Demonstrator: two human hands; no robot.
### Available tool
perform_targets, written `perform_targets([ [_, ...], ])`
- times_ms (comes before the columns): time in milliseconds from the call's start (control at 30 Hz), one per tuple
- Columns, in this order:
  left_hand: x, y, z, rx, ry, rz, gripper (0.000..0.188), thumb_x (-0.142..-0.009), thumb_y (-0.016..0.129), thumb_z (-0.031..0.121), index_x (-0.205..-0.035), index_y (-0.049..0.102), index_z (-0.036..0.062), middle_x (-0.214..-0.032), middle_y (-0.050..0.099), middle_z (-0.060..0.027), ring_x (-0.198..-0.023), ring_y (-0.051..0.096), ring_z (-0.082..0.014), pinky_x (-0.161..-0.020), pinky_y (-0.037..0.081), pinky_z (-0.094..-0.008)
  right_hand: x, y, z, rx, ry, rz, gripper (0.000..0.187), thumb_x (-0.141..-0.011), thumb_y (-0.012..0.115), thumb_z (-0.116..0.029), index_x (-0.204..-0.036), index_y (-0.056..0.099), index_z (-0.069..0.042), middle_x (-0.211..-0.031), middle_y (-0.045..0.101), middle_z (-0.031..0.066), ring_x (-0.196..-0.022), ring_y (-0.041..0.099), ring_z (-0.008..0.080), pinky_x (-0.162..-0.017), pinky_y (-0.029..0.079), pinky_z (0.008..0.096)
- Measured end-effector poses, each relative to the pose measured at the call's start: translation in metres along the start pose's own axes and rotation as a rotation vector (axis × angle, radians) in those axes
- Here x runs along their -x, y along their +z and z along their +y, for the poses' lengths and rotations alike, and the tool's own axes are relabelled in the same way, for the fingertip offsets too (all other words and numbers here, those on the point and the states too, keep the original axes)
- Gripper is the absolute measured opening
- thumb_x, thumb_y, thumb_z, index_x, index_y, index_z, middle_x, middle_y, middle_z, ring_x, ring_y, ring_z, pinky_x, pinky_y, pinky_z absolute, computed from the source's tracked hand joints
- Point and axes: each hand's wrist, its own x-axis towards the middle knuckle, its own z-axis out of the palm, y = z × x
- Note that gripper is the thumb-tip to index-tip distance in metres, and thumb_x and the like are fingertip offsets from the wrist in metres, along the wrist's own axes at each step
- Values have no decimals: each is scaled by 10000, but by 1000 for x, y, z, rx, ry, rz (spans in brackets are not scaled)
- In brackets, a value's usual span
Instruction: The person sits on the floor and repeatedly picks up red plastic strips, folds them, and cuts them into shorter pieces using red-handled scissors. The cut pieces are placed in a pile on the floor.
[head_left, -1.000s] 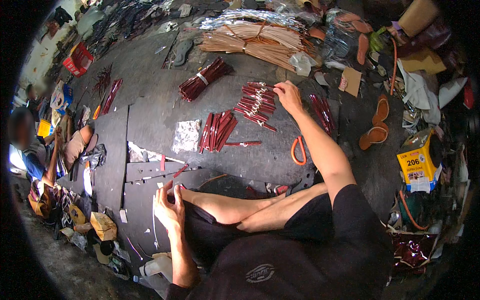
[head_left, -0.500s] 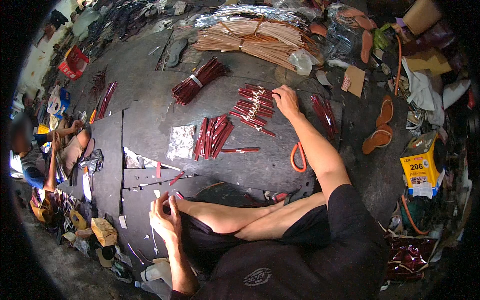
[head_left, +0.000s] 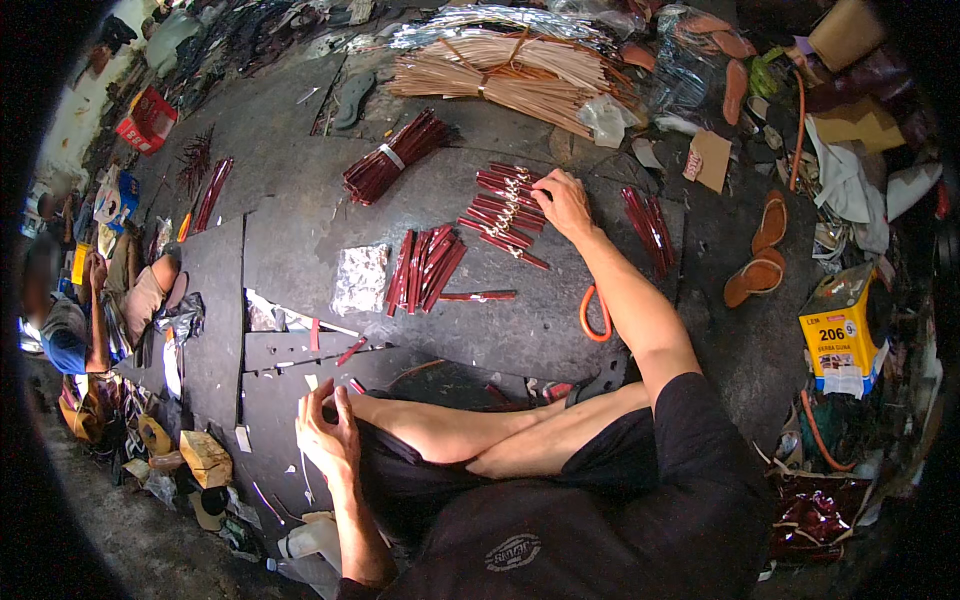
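A row of short, glossy dark red strips with gold-coloured metal pieces lies on the dark board. At the right ends of its upper strips is my right hand, fingers bent and drawn together; whether a strip is between the fingertips is hidden. My left hand hovers beside my left knee, thumb and fingers apart, holding nothing. Left of the row lies a loose pile of dark red strips, with a single strip below it. A clear bag of small shiny pieces sits beside the pile.
A banded dark red bundle and big tan bundles lie farther back. More red strips rest right of my hand, near an orange loop and brown sandals. Another person sits at left.
My right hand has shifted slightly left and down along the strip ends, and its fingers sit closer over them. My left hand stays nearly still. The other person's hands have moved.
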Motion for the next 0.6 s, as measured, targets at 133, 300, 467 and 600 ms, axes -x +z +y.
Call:
perform_targets([
  [133,0,1,-3,-1,8,2,307,-928,639,327,-1059,711,58,-981,702,-112,-909,660,-304,-852,493,-400,2,3,-3,9,-4,-34,145,-852,699,-205,-944,716,-95,-946,629,76,-990,598,281,-864,441,440],
  [300,0,1,-2,2,-13,-13,318,-933,631,333,-1057,709,50,-1002,707,-120,-939,667,-305,-871,496,-402,1,7,-2,70,26,-40,136,-847,706,-186,-947,701,-93,-962,625,78,-989,599,280,-865,432,440],
  [467,-1,0,-2,17,-27,-37,325,-933,629,337,-1065,707,50,-1012,706,-120,-955,664,-305,-885,490,-406,0,5,-8,47,5,21,141,-833,729,-167,-932,694,-74,-945,632,93,-954,610,296,-835,450,427],
  [600,-1,-1,1,5,-36,-35,326,-935,624,335,-1067,705,47,-1018,705,-124,-962,663,-306,-894,487,-408,3,-2,-15,-108,-63,-86,167,-808,756,-177,-903,705,-50,-912,649,113,-917,625,318,-807,480,419],
])
